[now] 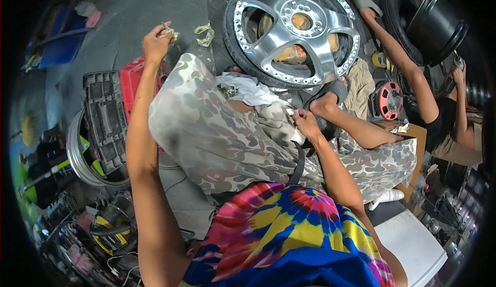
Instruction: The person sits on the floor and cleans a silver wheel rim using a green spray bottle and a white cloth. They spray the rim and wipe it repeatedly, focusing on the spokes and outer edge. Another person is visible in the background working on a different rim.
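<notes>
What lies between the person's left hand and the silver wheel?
The head view shows a crumpled, pale scrap between the left hand and the silver wheel, touching neither.

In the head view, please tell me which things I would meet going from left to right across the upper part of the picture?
Blue thing, left hand, crumpled pale scrap, silver five-spoke wheel, black cylindrical piece.
</notes>
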The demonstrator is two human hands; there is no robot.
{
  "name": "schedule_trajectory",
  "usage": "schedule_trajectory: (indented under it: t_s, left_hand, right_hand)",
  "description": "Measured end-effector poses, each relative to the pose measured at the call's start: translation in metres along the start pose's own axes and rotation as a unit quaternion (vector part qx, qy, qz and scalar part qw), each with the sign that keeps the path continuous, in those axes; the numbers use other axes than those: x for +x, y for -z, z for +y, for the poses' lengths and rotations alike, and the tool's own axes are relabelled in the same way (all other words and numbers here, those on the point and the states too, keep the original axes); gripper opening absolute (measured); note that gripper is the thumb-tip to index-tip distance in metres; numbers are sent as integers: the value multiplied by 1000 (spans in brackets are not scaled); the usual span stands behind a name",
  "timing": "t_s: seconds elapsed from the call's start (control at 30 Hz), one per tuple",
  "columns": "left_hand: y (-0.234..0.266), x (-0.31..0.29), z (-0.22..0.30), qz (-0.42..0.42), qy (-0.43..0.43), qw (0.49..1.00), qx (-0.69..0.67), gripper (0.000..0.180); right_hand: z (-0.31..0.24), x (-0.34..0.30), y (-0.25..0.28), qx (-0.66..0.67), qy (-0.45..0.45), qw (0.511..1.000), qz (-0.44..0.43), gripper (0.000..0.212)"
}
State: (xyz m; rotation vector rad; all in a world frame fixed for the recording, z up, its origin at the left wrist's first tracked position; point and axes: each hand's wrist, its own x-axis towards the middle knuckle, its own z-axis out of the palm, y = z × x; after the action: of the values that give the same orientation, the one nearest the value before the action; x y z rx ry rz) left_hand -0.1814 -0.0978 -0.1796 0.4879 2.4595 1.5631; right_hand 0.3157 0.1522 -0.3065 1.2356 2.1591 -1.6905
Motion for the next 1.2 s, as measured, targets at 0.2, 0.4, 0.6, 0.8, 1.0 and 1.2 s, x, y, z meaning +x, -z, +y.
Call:
schedule_trajectory:
  t_s: [0.2,0.4,0.6,0.8,1.0,1.2]
  left_hand:
    - [-49,10,-94,61,-48,986,146,33]
    - [-90,41,-119,84,-46,980,174,25]
    - [-132,41,-181,-119,-76,932,334,41]
    - [-137,-18,-177,-163,-37,933,318,71]
    - [-120,-52,-169,-335,88,937,44,85]
    - [-108,-66,-145,-119,8,950,289,68]
  right_hand:
    - [-126,-7,-55,-148,135,979,-28,39]
    - [-160,63,-138,-234,247,939,-45,48]
    - [-167,86,-161,-305,151,940,-19,52]
    - [-162,78,-167,-199,147,969,7,49]
    - [-181,52,-155,-129,175,976,28,41]
    - [-195,19,-84,36,119,984,-126,41]
